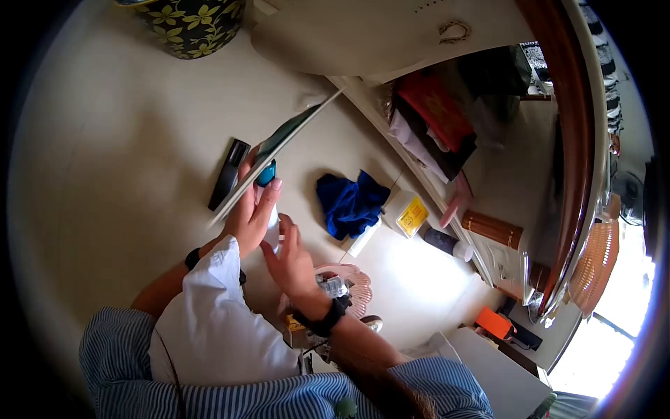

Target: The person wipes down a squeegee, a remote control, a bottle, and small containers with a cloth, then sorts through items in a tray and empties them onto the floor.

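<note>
My left hand [246, 218] is closed around a white bottle [272, 222] with a teal cap [266, 173]. The same hand also supports a thin flat panel [279, 143], seen nearly edge-on, pale at the rim and dark green on one face. Its fingers partly vanish behind the panel. Around the bottle's lower end, the thumb and fingers of my right hand [292, 262] are curled. A white cloth [216, 328] covers my lap and part of my left forearm.
On the floor lie a black box [229, 174], a crumpled blue cloth [352, 204], a yellow-labelled container [408, 215] and a dark jar [441, 241]. A pink basket [359, 288] holds small items. The open cabinet [516, 160] contains a red bag [436, 108]. A floral bin [195, 28] stands upper left.
</note>
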Demonstrator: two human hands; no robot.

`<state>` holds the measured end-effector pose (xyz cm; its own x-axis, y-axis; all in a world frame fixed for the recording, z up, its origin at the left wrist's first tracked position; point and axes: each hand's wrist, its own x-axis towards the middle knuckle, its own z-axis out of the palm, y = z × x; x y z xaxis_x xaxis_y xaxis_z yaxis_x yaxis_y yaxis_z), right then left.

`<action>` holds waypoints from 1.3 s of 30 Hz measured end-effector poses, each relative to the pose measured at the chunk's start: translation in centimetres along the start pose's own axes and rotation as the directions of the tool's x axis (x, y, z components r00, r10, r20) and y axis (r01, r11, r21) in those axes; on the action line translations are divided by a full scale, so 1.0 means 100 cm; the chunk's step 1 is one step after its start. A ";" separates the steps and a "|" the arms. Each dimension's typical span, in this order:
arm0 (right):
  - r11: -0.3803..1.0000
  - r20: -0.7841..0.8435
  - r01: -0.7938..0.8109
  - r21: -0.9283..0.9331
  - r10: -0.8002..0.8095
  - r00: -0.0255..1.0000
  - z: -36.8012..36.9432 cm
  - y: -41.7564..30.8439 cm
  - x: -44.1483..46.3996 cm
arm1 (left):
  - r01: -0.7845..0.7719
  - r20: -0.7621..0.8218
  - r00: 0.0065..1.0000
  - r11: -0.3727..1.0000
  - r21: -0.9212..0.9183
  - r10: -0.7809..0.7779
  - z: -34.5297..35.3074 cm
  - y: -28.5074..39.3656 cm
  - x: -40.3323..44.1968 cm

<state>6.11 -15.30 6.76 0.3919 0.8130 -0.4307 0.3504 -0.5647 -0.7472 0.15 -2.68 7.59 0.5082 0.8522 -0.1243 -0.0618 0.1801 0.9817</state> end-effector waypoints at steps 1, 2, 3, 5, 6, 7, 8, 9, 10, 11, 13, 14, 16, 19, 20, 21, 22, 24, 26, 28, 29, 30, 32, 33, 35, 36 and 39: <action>0.999 -0.032 0.050 0.004 -0.050 0.998 -0.004 0.006 -0.002 | 0.001 0.035 0.999 0.997 -0.072 0.002 -0.001 0.003 -0.002; 0.995 -0.065 0.099 0.005 -0.099 0.993 -0.014 0.013 -0.006 | 0.078 0.129 0.989 0.992 -0.096 -0.066 -0.008 -0.004 -0.002; 0.989 -0.098 0.149 0.003 -0.148 0.984 -0.026 0.018 -0.011 | -0.007 0.085 0.996 0.992 -0.125 0.017 -0.006 0.002 -0.002; 0.965 -0.202 0.259 0.027 -0.249 0.947 -0.059 0.026 -0.024 | -0.185 0.082 0.981 0.979 0.090 0.178 -0.010 0.006 0.010; 0.956 -0.285 0.238 0.174 -0.182 0.941 -0.068 0.040 -0.033 | -0.146 0.077 0.988 0.975 0.165 0.135 -0.012 0.005 0.013; 0.921 -0.356 0.225 0.318 -0.104 0.929 -0.078 0.053 -0.042 | -0.107 0.068 0.993 0.965 0.238 0.093 -0.016 0.003 0.014; 0.897 -0.400 0.222 0.382 -0.056 0.915 -0.094 0.057 -0.053 | -0.066 0.058 0.997 0.949 0.310 0.050 -0.020 0.000 0.016; 0.869 -0.440 0.219 0.444 -0.002 0.898 -0.107 0.057 -0.059 | -0.091 0.053 0.996 0.917 0.389 0.076 -0.025 -0.009 0.017; 0.791 -0.495 0.232 0.566 0.101 0.863 -0.112 0.042 -0.061 | -0.115 0.053 0.993 0.878 0.465 0.102 -0.030 -0.022 0.018; 0.803 -0.534 0.264 0.534 0.078 0.842 -0.123 0.041 -0.063 | -0.137 0.054 0.990 0.831 0.539 0.129 -0.036 -0.036 0.018; 0.788 -0.611 0.336 0.516 0.064 0.789 -0.138 0.035 -0.058 | -0.180 0.064 0.980 0.692 0.699 0.189 -0.049 -0.055 0.017; 0.794 -0.647 0.389 0.467 0.006 0.763 -0.147 0.028 -0.051 | -0.176 0.069 0.978 0.598 0.782 0.197 -0.056 -0.060 0.015; 0.853 -0.686 0.352 0.386 0.010 0.727 -0.169 -0.005 -0.030 | -0.134 0.065 0.985 0.470 0.873 0.160 -0.069 -0.065 0.014; 0.823 -0.680 0.324 0.467 0.100 0.726 -0.210 -0.011 0.015 | -0.009 -0.014 0.999 0.409 0.913 0.053 -0.078 -0.063 0.010; 0.804 -0.615 0.321 0.502 0.071 0.785 -0.225 -0.016 0.032 | -0.007 -0.015 0.999 0.392 0.920 0.052 -0.082 -0.071 0.009; 0.768 -0.548 0.317 0.556 0.052 0.835 -0.241 -0.015 0.052 | -0.003 -0.017 0.999 0.382 0.924 0.048 -0.082 -0.069 0.008; 0.759 -0.577 0.267 0.593 0.169 0.799 -0.247 -0.024 0.073 | 0.002 -0.019 0.999 0.372 0.928 0.043 -0.083 -0.068 0.007; 0.629 -0.493 0.283 0.725 0.186 0.850 -0.266 -0.016 0.110 | 0.002 -0.023 0.998 0.352 0.936 0.056 -0.084 -0.067 0.005; 0.512 -0.439 0.268 0.817 0.250 0.863 -0.274 -0.030 0.137 | -0.005 -0.027 0.995 0.334 0.943 0.092 -0.086 -0.068 0.004; 0.483 -0.410 0.239 0.842 0.288 0.865 -0.282 -0.033 0.156 | -0.012 -0.023 0.995 0.323 0.946 0.102 -0.083 -0.064 0.003; 0.516 -0.411 0.218 0.828 0.295 0.862 -0.289 -0.026 0.164 | -0.015 -0.020 0.994 0.317 0.948 0.106 -0.083 -0.062 0.003; 0.548 -0.412 0.197 0.813 0.302 0.860 -0.290 -0.024 0.169 | -0.018 -0.014 0.996 0.336 0.942 0.091 -0.083 -0.064 0.003; 0.630 -0.468 0.179 0.756 0.328 0.821 -0.288 -0.018 0.180 | -0.022 -0.001 0.998 0.373 0.927 0.060 -0.085 -0.071 0.004; 0.669 -0.496 0.168 0.724 0.336 0.800 -0.286 -0.016 0.182 | -0.031 0.005 0.998 0.393 0.919 0.068 -0.085 -0.072 0.003; 0.804 -0.462 0.027 0.594 0.313 0.830 -0.290 -0.010 0.181 | -0.051 0.016 0.996 0.431 0.901 0.085 -0.084 -0.073 0.003; 0.857 -0.443 -0.041 0.514 0.306 0.843 -0.291 -0.009 0.179 | -0.053 0.016 0.996 0.432 0.900 0.088 -0.084 -0.073 0.003; 0.927 -0.477 -0.007 0.375 0.200 0.856 -0.285 -0.006 0.174 | -0.068 0.028 0.995 0.439 0.896 0.097 -0.081 -0.074 0.002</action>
<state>36.93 -4.79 14.12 0.8112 0.5154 -0.2762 0.0029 -0.4759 -0.8795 -6.27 0.21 -0.85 0.5239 0.8514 -0.0248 0.7081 -0.4192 0.5682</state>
